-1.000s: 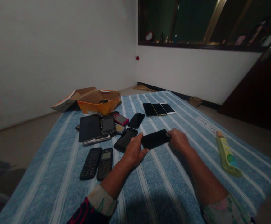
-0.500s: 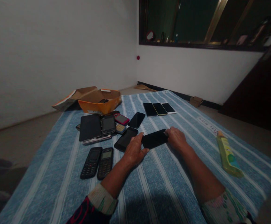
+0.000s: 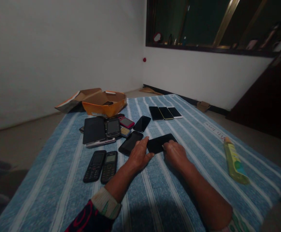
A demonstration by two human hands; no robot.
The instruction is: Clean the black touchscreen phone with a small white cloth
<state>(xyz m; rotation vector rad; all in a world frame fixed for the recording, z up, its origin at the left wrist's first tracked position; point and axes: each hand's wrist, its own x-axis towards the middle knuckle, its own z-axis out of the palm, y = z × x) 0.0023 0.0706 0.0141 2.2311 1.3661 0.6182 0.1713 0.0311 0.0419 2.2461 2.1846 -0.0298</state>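
Observation:
A black smartphone [image 3: 160, 142] lies flat, screen up, on the blue striped cloth [image 3: 169, 196]. My left hand [image 3: 138, 156] grips its left end, thumb at the near edge and fingers over the far corner. My right hand [image 3: 175, 154] rests at the phone's near long edge with its fingers curled against it. Just left of my left hand lies a second black smartphone [image 3: 130, 143].
Two keypad phones [image 3: 102, 166] lie at the near left. Behind them is a pile with a dark tablet [image 3: 94, 129] and several small phones. An orange cardboard box [image 3: 104, 105] stands at the back. Three smartphones [image 3: 165, 112] lie in a row; a yellow-green bottle [image 3: 233, 161] lies at the right.
My right hand has slid from the phone's right end to its near long edge, closer to my left hand. The left hand and the phone have stayed in place.

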